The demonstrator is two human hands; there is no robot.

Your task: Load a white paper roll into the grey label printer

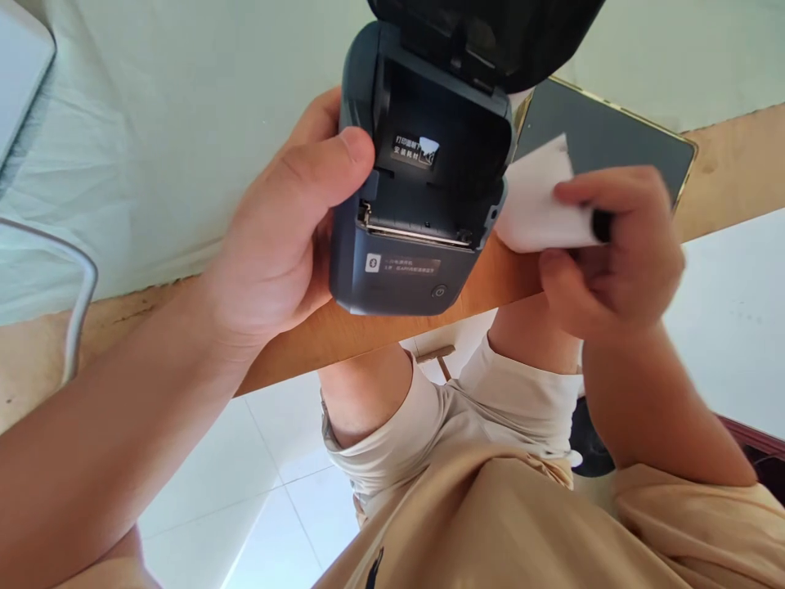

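Observation:
My left hand [288,221] is wrapped around the left side of a dark blue label printer [398,282], its thumb on the front edge. The printer's black lid [491,33] is swung up, and the paper bay inside holds no roll. A small sticker sits in the bay, and a Bluetooth label and a power button are on the lower front. To the right, my right hand [625,254] pinches a roll of white label paper [543,200] with a dark core end. The roll is just beside the printer; whether they touch, I cannot tell.
Behind the roll, a dark tablet or phone with a gold edge [607,131] lies on the pale cloth [184,98]. A white cable [89,286] curves at the left, below a white object [21,65]. The wooden table edge [294,352] runs above my lap.

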